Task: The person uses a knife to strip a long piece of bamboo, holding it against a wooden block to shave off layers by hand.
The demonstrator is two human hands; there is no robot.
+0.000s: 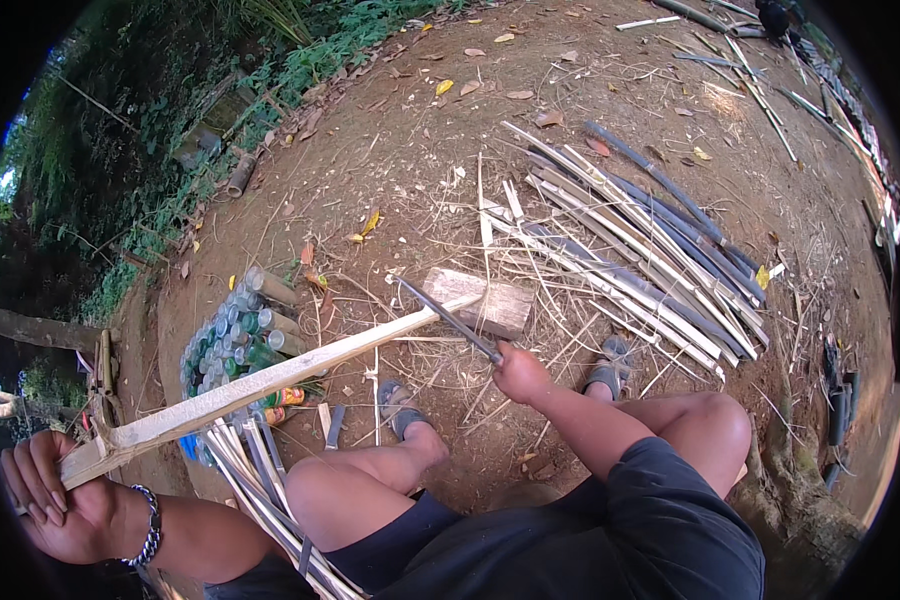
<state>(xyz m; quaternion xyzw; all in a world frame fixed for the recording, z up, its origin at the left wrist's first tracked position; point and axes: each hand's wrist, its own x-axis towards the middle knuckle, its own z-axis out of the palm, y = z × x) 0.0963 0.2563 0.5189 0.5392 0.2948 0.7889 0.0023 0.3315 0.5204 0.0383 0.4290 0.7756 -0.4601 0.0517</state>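
Resting one end on the wood block [490, 300] on the dirt ground [390, 160], the long bamboo strip [270, 375] runs back and to the left into the left hand [55, 495], which is wrapped shut around its near end, knuckles outward, a chain bracelet [148, 530] on the wrist. The knife [445, 315] lies across the strip's far end just by the block, its blade angled up and away; the right hand [520, 375] has its grip closed tight on the handle, forearm stretched forward over the right knee. The work looks to be at the trimming or splitting stage at the strip's tip. A next cut would seem to call for a steady hold from the left hand and the blade kept in line with the grain. Beyond the block lies a spread of split bamboo strips [650, 270]; a pile of bottles [240, 340] sits to the left.
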